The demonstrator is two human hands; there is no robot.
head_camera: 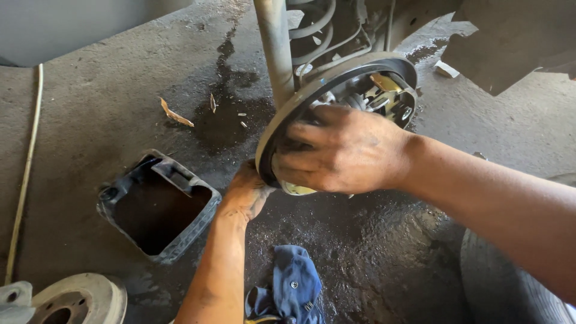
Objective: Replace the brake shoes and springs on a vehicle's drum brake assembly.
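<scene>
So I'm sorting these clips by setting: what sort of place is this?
Probably a car repair garage: an exposed wheel brake assembly with a coil spring above, an oily tray and a removed brake drum on the stained concrete floor.

- Two hands: the left hand (245, 195) and the right hand (342, 150), both on the brake assembly.
- One round brake backing plate (336, 78).
- One coil spring (315, 27) beside one grey strut tube (275, 48).
- One dark rectangular drain pan (157, 207) on the floor.
- One brake drum (81, 298) lying at the lower left.
- One blue cloth (291, 288).
- One tyre (510, 288) at the lower right.
- One long pale rod (25, 174) at the left edge.
</scene>
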